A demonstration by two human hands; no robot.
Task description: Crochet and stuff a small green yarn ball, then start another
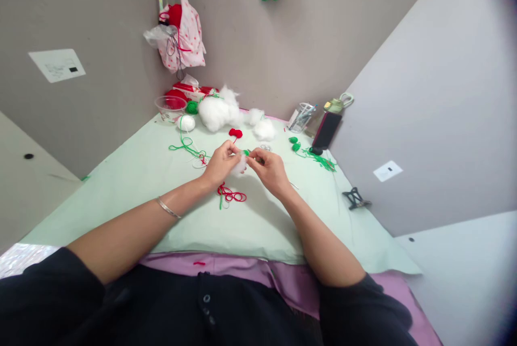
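Black shirt (169, 305) nearest, left hand (222, 163) holds white fluff (239, 166).

Bright, diffuse light, mostly even; can't pin the source. Soft shadow on the tabletop (242, 233) by the right forearm (319, 238). Glare patch lower left, small glint on the bracelet (167, 207). White fluff (216, 113) near clipping, black shirt (161, 305) loses detail. Wide-angle stretch toward edges, dark blurry vignette far right. Fine detail at the hands (221, 165) is soft.
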